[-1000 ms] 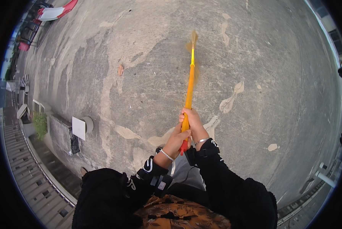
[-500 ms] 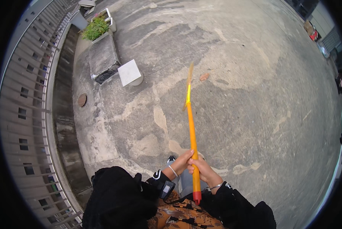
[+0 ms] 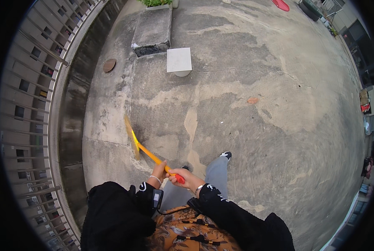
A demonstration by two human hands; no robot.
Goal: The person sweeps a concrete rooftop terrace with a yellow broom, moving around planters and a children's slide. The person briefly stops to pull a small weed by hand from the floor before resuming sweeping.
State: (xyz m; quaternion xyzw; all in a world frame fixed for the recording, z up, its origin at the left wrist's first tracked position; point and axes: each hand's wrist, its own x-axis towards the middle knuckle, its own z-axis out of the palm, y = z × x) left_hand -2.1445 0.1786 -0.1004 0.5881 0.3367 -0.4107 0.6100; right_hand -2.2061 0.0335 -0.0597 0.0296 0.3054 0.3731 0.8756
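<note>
The broom [image 3: 145,149], which pointed ahead half a second earlier, now slants leftward over the concrete ground [image 3: 162,125]. The left hand [image 3: 158,170] grips its orange handle [image 3: 152,156]; the right hand [image 3: 189,178] closes near its red end cap [image 3: 180,178].

The left hand [image 3: 158,170] and right hand [image 3: 190,179] are wrapped around the orange handle of a broom [image 3: 149,153], the right beside its red end cap [image 3: 180,178]. The bristles [image 3: 129,125] fan out ahead and left of the grip. Farther ahead are a white square-topped stand [image 3: 179,60] and a concrete block [image 3: 152,27]; a dry leaf [image 3: 252,100] lies ahead and right. Well left of the grip runs a low wall [image 3: 71,121] with a metal railing [image 3: 26,144].
</note>
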